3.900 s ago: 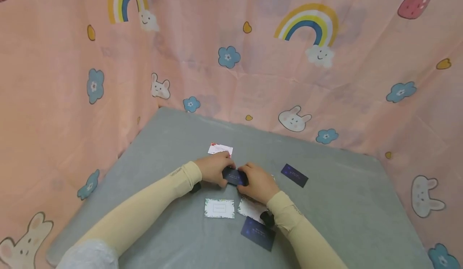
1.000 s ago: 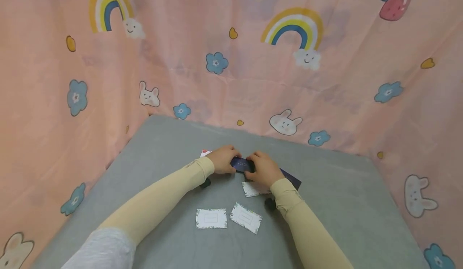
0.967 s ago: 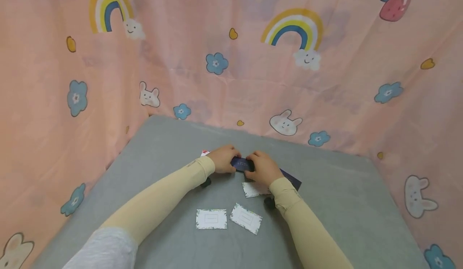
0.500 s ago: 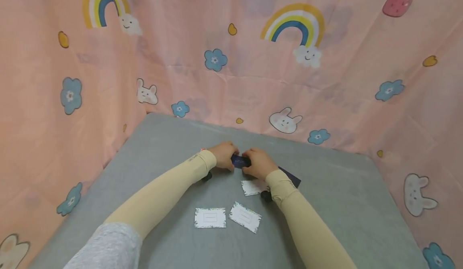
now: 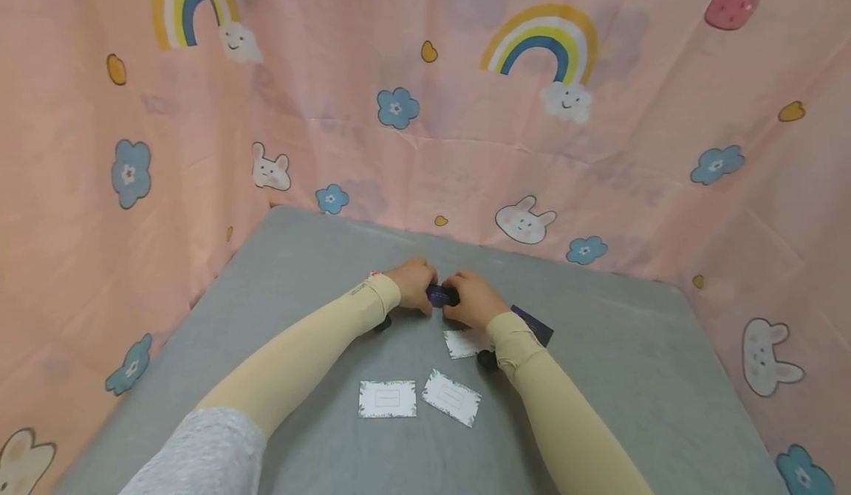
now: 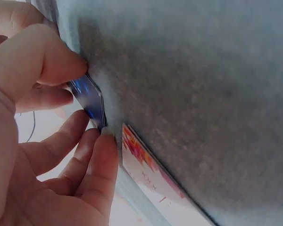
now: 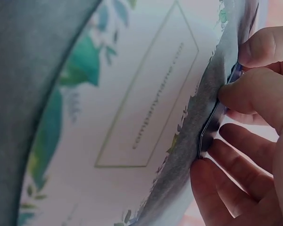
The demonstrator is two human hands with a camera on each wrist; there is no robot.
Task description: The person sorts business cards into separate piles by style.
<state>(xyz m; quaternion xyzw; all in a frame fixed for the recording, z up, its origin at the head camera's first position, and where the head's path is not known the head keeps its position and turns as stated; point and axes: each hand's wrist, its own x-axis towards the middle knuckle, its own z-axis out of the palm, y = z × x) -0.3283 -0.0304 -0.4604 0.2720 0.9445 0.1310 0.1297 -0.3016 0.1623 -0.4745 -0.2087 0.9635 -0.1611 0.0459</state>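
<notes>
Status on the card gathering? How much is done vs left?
In hand: left hand and right hand pinch a small stack of dark blue cards on the grey table. Left: one dark blue card by the right wrist, three white leaf-bordered cards, and a red-printed white card beside the left hand.

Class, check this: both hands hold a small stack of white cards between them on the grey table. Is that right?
Not quite. The stack held between the left hand and right hand is dark blue, as the head view shows; the white cards lie loose on the grey table.
</notes>
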